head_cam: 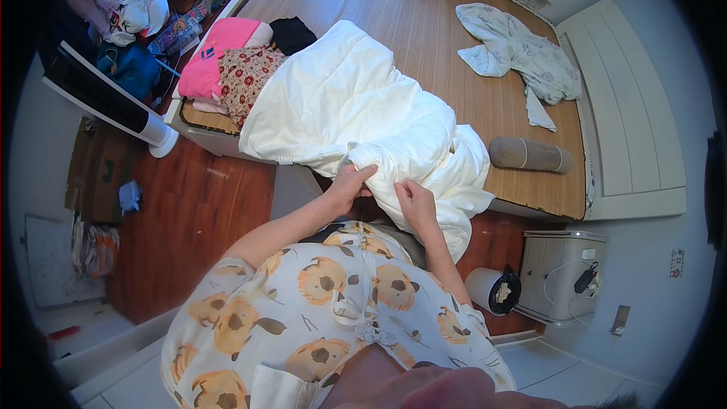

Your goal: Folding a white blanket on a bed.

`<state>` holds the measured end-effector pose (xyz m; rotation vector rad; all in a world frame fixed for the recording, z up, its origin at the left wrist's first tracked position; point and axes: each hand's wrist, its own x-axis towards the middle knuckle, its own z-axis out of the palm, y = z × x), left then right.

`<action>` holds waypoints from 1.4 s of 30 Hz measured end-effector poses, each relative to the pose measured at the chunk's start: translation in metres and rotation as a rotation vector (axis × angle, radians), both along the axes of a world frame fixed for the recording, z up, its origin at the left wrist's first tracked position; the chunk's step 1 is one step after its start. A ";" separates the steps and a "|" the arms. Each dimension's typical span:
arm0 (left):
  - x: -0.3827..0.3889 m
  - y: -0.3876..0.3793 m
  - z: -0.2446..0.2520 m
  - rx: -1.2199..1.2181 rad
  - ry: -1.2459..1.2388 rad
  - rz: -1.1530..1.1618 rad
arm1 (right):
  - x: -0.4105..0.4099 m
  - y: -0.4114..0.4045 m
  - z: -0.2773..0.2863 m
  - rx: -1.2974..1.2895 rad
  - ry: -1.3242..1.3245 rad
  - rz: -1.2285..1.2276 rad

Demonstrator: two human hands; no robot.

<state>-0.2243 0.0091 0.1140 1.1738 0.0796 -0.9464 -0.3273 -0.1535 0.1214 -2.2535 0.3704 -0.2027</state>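
A white quilt [346, 96] lies bunched over the front edge of the bed, and part of it hangs down on the right. My left hand [350, 188] grips the quilt's near edge between thumb and fingers. Just to the right, my right hand [416, 203] pinches another part of the same edge, the fingertips partly hidden in the fabric. A small tag [285, 161] shows on the quilt's lower left hem.
Folded pink cloth [213, 57], a floral cloth [247, 79] and a black cloth [292, 35] lie left of the quilt. On the right are a crumpled patterned garment [517, 57] and a cylindrical bolster [531, 154]. A tower fan [113, 99], waste bin [493, 291] and bedside cabinet [559, 278] flank the bed.
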 end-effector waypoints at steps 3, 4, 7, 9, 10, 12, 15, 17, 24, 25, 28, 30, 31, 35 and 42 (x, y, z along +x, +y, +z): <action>-0.001 0.000 0.002 0.018 -0.008 0.005 | -0.001 0.000 -0.001 -0.005 -0.002 0.001; -0.001 0.000 0.002 0.019 -0.007 0.005 | -0.001 0.000 -0.001 -0.005 -0.002 0.000; -0.002 0.000 0.005 0.027 -0.013 0.003 | -0.001 0.000 -0.004 -0.008 0.012 0.001; -0.002 0.000 0.006 0.037 -0.013 0.005 | -0.001 0.000 -0.006 -0.007 -0.002 0.001; -0.002 0.000 0.005 0.037 -0.013 0.006 | -0.001 0.001 -0.007 -0.007 -0.001 0.002; -0.003 0.000 0.005 0.033 -0.018 0.009 | -0.002 0.001 -0.007 0.003 -0.009 -0.002; -0.003 0.001 0.004 0.035 -0.022 -0.001 | -0.002 0.002 -0.007 -0.002 0.005 -0.001; -0.003 0.001 0.002 0.035 -0.021 0.000 | -0.003 0.002 -0.007 -0.005 0.010 0.001; -0.005 0.001 0.003 0.061 -0.027 0.003 | -0.004 0.003 -0.011 0.013 0.006 0.004; -0.005 0.001 0.003 0.062 -0.026 0.002 | -0.005 0.003 -0.012 0.015 0.007 0.004; -0.006 0.002 0.001 0.068 -0.040 0.008 | -0.006 0.004 -0.015 0.025 -0.003 0.008; -0.006 0.002 0.000 0.073 -0.031 -0.004 | -0.008 0.005 -0.014 0.013 0.011 -0.002; -0.006 0.002 -0.001 0.074 -0.033 -0.004 | -0.008 0.005 -0.015 0.014 0.009 -0.003; -0.007 0.002 -0.001 0.100 -0.025 -0.008 | -0.009 0.006 -0.019 0.016 0.001 -0.010; -0.006 0.001 -0.002 0.088 -0.026 0.003 | -0.007 0.004 -0.015 -0.008 0.009 0.020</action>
